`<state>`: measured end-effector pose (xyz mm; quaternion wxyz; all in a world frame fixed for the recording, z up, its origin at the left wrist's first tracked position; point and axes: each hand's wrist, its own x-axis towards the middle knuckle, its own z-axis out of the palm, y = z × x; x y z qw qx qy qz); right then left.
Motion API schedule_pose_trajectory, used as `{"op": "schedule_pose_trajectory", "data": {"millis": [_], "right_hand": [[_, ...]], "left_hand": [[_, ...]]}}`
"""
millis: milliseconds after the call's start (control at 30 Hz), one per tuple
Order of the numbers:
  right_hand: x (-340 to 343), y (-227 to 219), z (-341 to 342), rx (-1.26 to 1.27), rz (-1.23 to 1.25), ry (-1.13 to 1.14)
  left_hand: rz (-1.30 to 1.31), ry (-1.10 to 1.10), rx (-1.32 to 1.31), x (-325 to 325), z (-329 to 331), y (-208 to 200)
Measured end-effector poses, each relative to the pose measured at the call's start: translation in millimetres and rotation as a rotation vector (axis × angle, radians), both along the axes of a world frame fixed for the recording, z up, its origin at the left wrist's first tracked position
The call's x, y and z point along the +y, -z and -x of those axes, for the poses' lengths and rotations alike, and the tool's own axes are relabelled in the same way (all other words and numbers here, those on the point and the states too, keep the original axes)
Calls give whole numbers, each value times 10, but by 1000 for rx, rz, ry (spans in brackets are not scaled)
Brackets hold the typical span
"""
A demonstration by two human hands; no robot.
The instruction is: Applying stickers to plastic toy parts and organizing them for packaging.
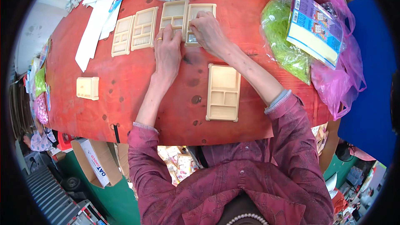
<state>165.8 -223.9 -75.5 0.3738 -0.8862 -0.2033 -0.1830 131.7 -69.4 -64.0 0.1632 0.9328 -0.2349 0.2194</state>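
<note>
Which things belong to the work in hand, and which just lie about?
Apparently in use:
four cream rectangular compartmented plastic-looking trays, two under the fingers
lone matching nearer tray

Apparently lying about:
clear plastic bag of green shreds
translucent pink plastic bag
white paper strips

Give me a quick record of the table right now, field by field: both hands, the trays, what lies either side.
Left hand: at the near end of the third tray
Right hand: over the fourth tray; a shiny piece shows in its near compartment
Back row: four cream compartment trays, including first tray and second tray, counted from left
Front tray: one, similar, nearer the person
Left side: small cream box-like piece, white sheets
Right side: bagged green filler, printed cards, purple bag
Surface: red table
</note>
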Motion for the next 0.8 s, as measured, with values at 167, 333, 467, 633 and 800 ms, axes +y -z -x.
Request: {"op": "schedule_pose_trajectory", "data": {"millis": [167, 333, 467, 633, 800], "right_hand": [[-20, -3, -108, -29, 23, 14], [-187, -338, 252, -165, -203, -31], [-637, -583, 987, 81, 51, 119], [-843, -537, 1634, 569, 161, 248], [-772, -484, 1748, 456, 20, 253]], "left_hand": [[-3, -8, 26, 14, -62, -6], [4, -39, -95, 29, 117, -173], [166, -30, 113, -106, 624, -374], [339, 50, 646, -274, 1305, -397], [812, 61, 937, -511, 1523, -336]]}}
